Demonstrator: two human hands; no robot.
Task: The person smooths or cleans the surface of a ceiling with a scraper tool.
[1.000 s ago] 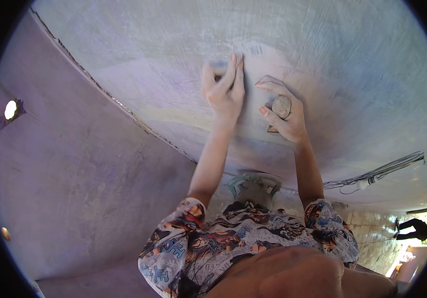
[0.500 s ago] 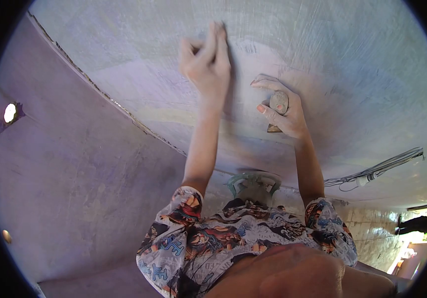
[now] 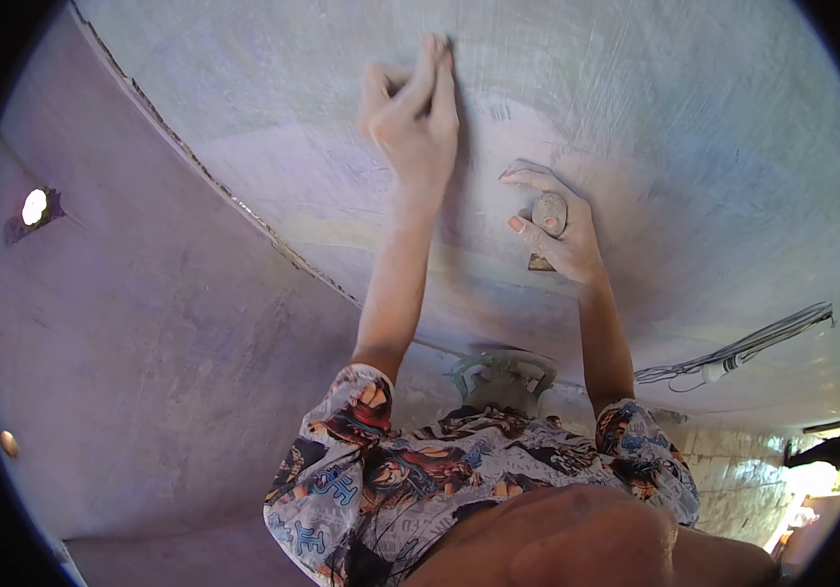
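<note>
My left hand reaches up to a pale plastered surface, its fingertips bunched together against it. Whatever those fingers hold, if anything, is hidden. Lower and to the right, my right hand curls round a hand tool with a rounded, plaster-smeared grey handle. The handle's end shows between thumb and forefinger. A small brown edge is visible just below it; the rest of the tool is hidden by the hand. The surface around both hands has uneven white and grey patches.
A rough, cracked seam runs along the surface's left edge, beside a purplish wall. A green plastic chair stands beyond my shirt. Bundled cables with a white fitting are at right. A lit lamp is at left.
The whole view has shifted slightly. My left hand's fingers have moved a little along the surface and look less blurred. The right hand keeps its hold on the tool.
</note>
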